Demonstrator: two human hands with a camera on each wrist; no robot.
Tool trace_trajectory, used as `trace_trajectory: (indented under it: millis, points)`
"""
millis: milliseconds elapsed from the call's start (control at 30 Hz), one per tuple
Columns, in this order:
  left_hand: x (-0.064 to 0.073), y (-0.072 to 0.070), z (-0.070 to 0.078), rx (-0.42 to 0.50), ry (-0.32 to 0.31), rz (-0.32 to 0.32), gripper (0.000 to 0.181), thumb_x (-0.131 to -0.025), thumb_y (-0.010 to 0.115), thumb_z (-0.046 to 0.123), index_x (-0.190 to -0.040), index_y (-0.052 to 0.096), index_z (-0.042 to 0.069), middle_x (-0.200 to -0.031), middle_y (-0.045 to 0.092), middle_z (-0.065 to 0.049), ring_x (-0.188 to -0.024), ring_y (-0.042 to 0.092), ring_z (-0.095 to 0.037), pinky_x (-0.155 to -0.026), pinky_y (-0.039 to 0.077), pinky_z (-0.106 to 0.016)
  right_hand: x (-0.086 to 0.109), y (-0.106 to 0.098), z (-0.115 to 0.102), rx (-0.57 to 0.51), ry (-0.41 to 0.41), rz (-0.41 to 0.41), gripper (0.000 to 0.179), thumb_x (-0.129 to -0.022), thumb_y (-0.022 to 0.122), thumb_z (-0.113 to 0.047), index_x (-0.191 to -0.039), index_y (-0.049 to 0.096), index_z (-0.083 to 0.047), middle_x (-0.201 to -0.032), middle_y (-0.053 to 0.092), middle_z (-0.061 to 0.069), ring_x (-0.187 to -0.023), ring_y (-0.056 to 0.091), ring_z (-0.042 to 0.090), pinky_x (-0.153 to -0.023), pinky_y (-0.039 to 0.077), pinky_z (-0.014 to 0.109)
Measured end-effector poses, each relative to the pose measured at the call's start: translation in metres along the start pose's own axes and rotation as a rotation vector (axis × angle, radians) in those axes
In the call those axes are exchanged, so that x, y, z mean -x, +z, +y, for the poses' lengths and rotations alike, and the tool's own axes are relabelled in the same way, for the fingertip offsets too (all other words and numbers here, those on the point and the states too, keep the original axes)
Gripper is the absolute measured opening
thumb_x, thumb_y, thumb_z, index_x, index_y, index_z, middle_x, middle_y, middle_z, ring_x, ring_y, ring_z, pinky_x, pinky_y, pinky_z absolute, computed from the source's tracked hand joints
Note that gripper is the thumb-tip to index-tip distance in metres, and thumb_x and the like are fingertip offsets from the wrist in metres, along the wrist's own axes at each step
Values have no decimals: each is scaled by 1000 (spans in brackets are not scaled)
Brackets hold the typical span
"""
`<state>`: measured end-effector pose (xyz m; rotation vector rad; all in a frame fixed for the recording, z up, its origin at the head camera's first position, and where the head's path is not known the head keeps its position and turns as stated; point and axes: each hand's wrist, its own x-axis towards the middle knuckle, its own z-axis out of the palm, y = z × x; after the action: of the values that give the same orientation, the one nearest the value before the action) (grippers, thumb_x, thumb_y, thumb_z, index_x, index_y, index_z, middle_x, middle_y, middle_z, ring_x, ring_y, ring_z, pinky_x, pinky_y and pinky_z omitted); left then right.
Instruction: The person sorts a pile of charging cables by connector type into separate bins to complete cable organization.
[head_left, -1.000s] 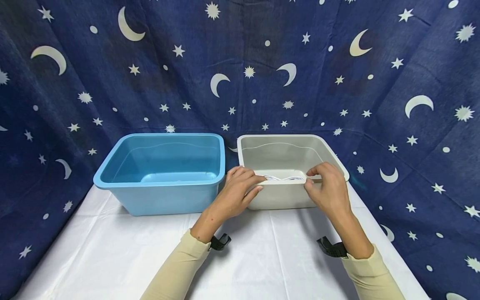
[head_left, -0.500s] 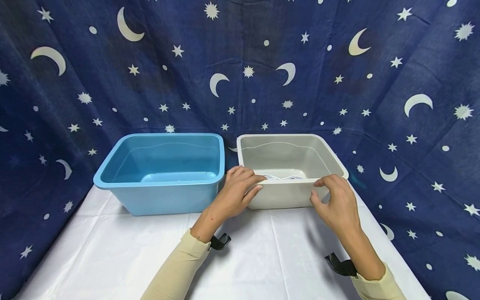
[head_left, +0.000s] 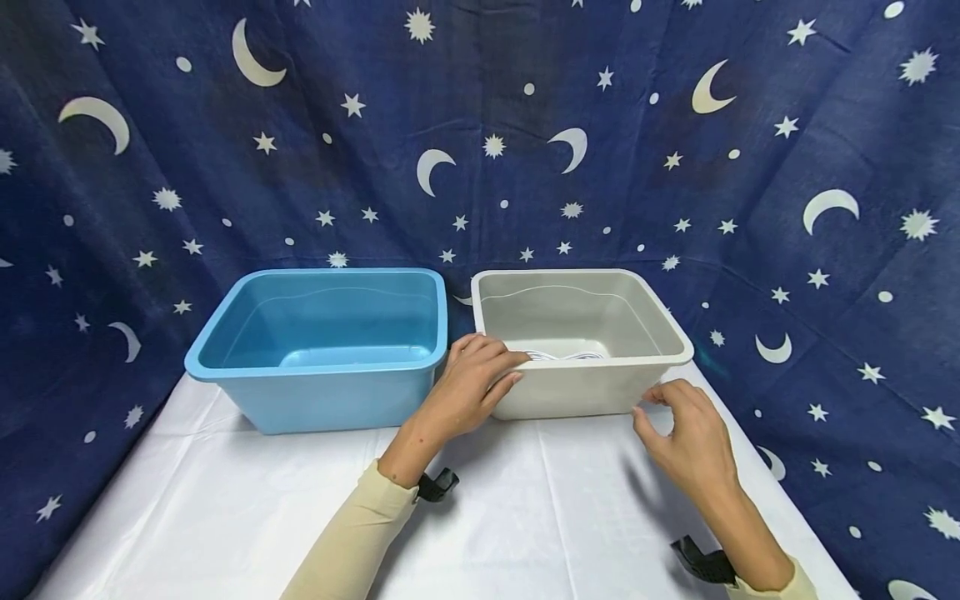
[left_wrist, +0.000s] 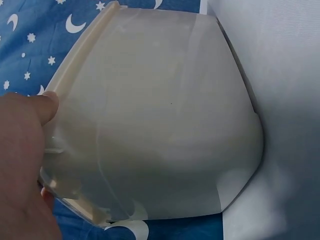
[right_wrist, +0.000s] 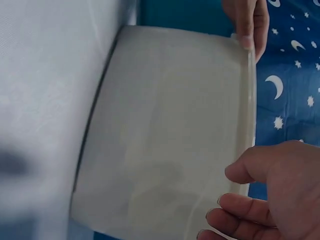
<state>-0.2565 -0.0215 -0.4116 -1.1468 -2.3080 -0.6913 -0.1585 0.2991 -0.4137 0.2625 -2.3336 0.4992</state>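
My left hand point(head_left: 472, 382) grips the front left of the rim of a grey plastic bin point(head_left: 581, 392), fingers over the edge and thumb on the outer wall. In the left wrist view, that thumb point(left_wrist: 47, 106) lies against the bin's outside, just below the rim. Holding nothing, my right hand point(head_left: 693, 437) is at the bin's front right corner, its fingers loosely bent and apart from the thumb. Thin white looped strands with dark lines point(head_left: 566, 356) lie on the bin's floor, partly hidden behind the front wall.
A larger blue bin point(head_left: 322, 402) stands close to the left of the grey one. Both rest on a white cloth point(head_left: 300, 500) over the table. Behind and at the sides hangs a dark blue curtain point(head_left: 375, 108) with moons and stars.
My right hand has come off the grey bin's front rim, moving down, right and toward me. My left hand stays at the rim, and both bins keep their places.
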Motion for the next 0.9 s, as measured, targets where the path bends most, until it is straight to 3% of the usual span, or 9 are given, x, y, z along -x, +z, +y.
trace_trajectory:
  millis: [300, 500, 900]
  points:
    - [6, -9, 3, -37, 80, 32, 38, -110, 60, 21, -148, 63, 21, -145, 61, -2, -143, 50, -21, -124, 30, -45, 10, 4, 12, 0, 34, -37, 21, -82, 84, -11, -97, 72, -2, -95, 70, 14, -92, 66, 37, -80, 49, 54]
    - [17, -14, 6, -33, 100, 31, 47, -104, 69, 20, -150, 60, 21, -151, 57, -2, -151, 43, -24, -123, 33, -45, 14, 4, 18, 5, 58, -55, 27, -83, 85, -12, -104, 74, -1, -98, 71, 15, -93, 66, 38, -80, 48, 56]
    - [57, -34, 16, -25, 149, 14, 52, -102, 72, 24, -152, 58, 21, -157, 51, -2, -150, 44, -21, -115, 41, -48, 19, 8, 28, 4, 42, -45, 36, -80, 87, -13, -109, 72, 2, -100, 70, 17, -91, 65, 38, -78, 46, 54]
